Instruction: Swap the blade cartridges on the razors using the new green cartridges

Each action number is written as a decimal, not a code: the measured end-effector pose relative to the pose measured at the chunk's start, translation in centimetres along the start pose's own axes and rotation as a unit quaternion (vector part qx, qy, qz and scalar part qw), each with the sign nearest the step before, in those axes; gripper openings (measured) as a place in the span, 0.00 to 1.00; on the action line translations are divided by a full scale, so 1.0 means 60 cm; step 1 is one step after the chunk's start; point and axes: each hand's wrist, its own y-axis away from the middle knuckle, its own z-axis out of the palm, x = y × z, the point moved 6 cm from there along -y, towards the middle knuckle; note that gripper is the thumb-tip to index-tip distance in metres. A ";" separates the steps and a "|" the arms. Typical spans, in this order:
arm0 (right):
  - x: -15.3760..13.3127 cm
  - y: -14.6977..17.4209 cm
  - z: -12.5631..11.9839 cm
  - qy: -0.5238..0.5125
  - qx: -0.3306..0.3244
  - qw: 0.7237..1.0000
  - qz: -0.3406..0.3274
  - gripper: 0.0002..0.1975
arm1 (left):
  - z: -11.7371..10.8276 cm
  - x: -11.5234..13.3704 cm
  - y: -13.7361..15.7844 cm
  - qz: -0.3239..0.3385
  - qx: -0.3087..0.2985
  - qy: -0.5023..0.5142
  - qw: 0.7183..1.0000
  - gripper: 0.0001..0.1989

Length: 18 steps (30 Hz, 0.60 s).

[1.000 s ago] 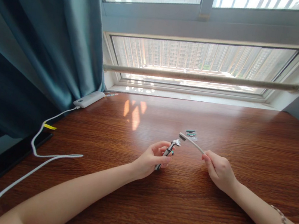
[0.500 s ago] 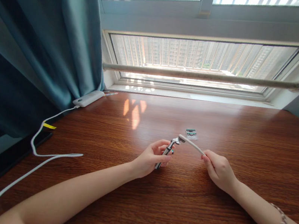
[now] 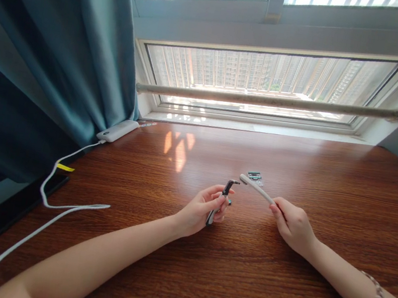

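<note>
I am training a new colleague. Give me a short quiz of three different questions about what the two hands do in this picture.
1. True or false: the left hand holds a razor handle.
2. What does the right hand hold? A) toothbrush B) scissors C) cable
3. What lies on the wooden table just behind the toothbrush head?

Key: 1 true. 2 A. 3 a small blade cartridge.

No legible text or labels

Bare forearms, no sleeves; beaded bracelet (image 3: 368, 296) on right wrist; left wrist unadorned.
</note>
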 end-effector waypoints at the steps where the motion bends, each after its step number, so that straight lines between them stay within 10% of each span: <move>1: -0.002 0.001 -0.002 -0.003 0.008 1.000 -0.007 0.09 | 0.002 0.000 0.000 -0.003 -0.005 0.004 1.000 0.12; 18: -0.003 -0.001 -0.005 -0.018 0.016 1.000 -0.008 0.09 | 0.002 -0.007 -0.003 -0.035 -0.034 0.039 0.998 0.14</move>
